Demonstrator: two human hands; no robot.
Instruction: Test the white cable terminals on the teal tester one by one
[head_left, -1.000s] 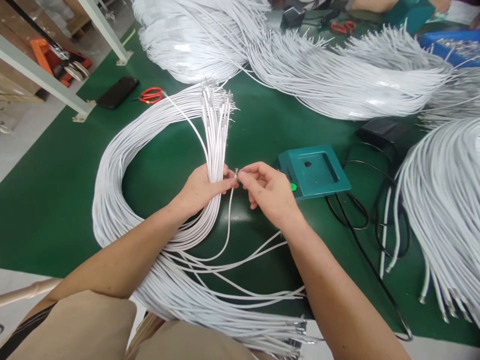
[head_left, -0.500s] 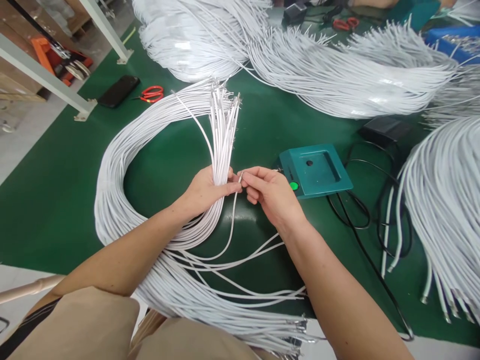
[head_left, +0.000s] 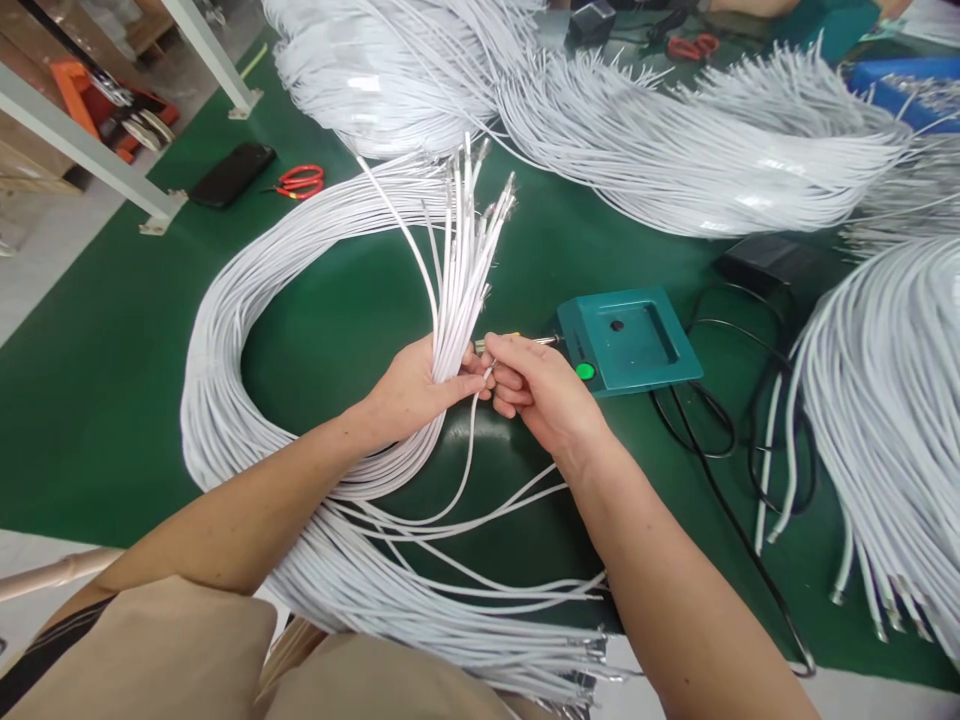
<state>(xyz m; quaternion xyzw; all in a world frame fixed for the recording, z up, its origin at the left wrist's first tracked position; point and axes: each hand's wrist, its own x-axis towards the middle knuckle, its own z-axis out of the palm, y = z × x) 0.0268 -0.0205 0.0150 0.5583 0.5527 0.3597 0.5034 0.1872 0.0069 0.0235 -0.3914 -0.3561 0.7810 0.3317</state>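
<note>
Dozens of white cables form the bundle (head_left: 459,310) that the left hand (head_left: 416,388) holds in a closed grip above the green table (head_left: 517,270), its metal-tipped ends fanning toward the far side and its length looping round to the left. One single white cable (head_left: 470,450) curves up to the fingertips where the two hands meet. The right hand (head_left: 544,390) has its fingers curled in narrow beside that cable's end; a slim metal rod (head_left: 549,341) shows past its far side, and whether the fingers grip the cable, the rod or both I cannot quite tell.

Just right of this hand sits a teal device (head_left: 636,345) with a recessed top and a round green button (head_left: 585,371). Black cords (head_left: 694,440) trail on its right. A loose cable pile (head_left: 420,620) lies at the near edge, a thick cable bunch (head_left: 892,400) at the right, and a long cable sheaf (head_left: 697,150) farther off. Red-handled scissors (head_left: 289,190) and a black phone (head_left: 231,175) lie far left.
</note>
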